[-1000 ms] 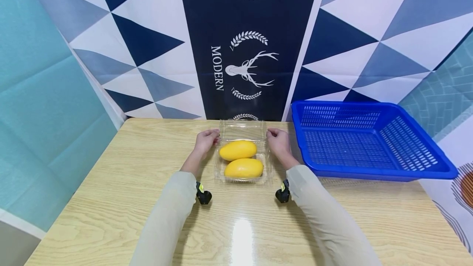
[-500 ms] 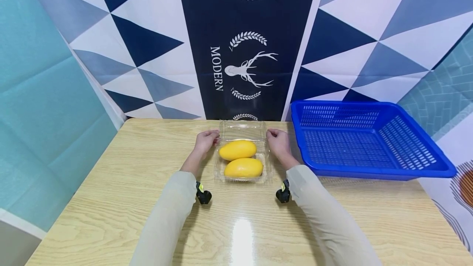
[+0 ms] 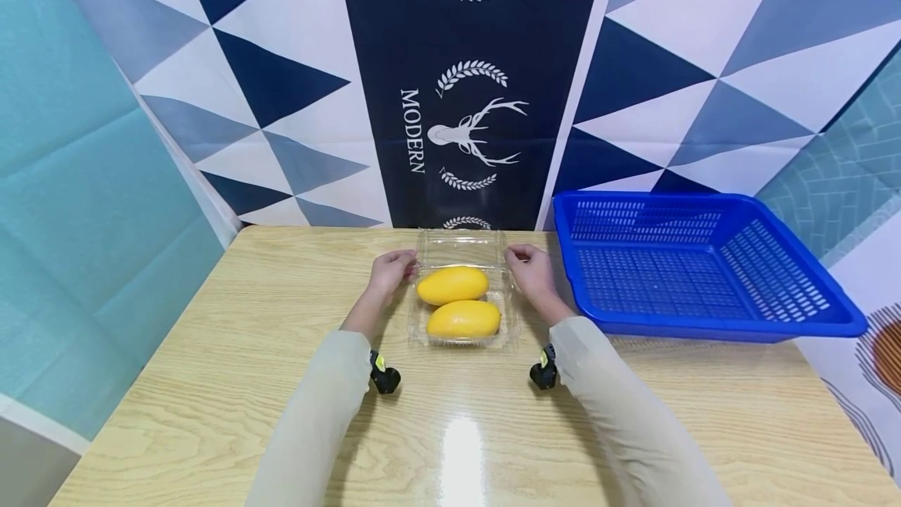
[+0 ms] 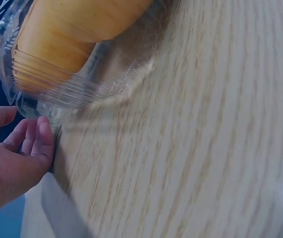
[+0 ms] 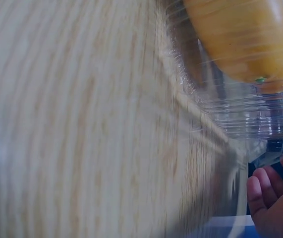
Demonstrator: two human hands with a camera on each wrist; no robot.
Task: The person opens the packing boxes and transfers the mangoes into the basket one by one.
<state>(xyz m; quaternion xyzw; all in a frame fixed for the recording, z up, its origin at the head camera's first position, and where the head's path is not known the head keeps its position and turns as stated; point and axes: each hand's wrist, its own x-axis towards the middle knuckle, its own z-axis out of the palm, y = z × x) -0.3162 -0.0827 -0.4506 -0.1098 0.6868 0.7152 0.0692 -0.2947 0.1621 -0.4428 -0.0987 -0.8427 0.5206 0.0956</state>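
Observation:
A clear plastic clamshell box [image 3: 510,327] stands on the table with its lid [image 3: 461,247] raised at the back. Inside lie two yellow mangoes, the rear mango [image 3: 453,285] behind the front mango [image 3: 464,319]. My left hand [image 3: 391,269] holds the left edge of the lid between thumb and fingers. Opposite it, my right hand [image 3: 529,268] pinches the lid's right edge. In the left wrist view, the fingertips [image 4: 42,126] meet the clear plastic beyond the ribbed wall. The right wrist view has thumb and fingers at the plastic edge, near a mango [image 5: 245,39] showing its green-marked stem end.
A blue perforated plastic basket [image 3: 676,272] sits at the back right, close to my right hand. The wooden table [image 3: 211,382] ends against a patterned wall cloth [image 3: 464,131]. Each wrist wears a small black camera [image 3: 385,379].
Both wrists have shifted slightly outward, away from each other. The hands stay at the lid's edges, and the box and mangoes keep their places.

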